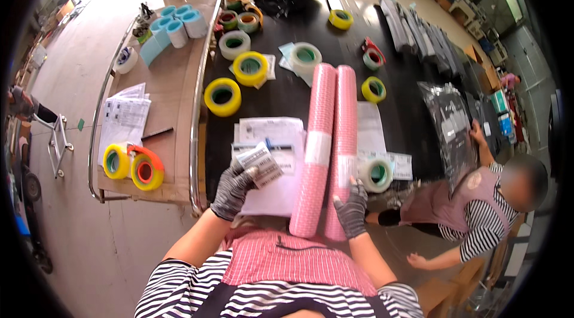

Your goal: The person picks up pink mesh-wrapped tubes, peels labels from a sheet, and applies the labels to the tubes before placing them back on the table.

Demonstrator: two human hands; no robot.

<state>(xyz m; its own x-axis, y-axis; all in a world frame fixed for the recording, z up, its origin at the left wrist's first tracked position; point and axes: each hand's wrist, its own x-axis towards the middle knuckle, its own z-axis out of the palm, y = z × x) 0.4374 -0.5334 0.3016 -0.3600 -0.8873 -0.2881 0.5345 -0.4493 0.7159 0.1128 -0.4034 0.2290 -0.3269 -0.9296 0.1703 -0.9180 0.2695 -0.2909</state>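
Two long pink bubble-wrap rolls, a left roll and a right roll, lie side by side, their near ends over the table's front edge. Each has a white label around its middle. My left hand, in a grey striped glove, is closed on a small stack of printed labels above some papers. My right hand, gloved alike, is on the right roll beside its label, thumb on top and fingers at its right side. A clear tape roll lies right of that hand.
Yellow tape rolls and a red tape dispenser lie on the black table. A metal-railed cart stands at the left, bearing blue-white rolls. At the right, a person touches a plastic-wrapped dark package. Two people stand beyond.
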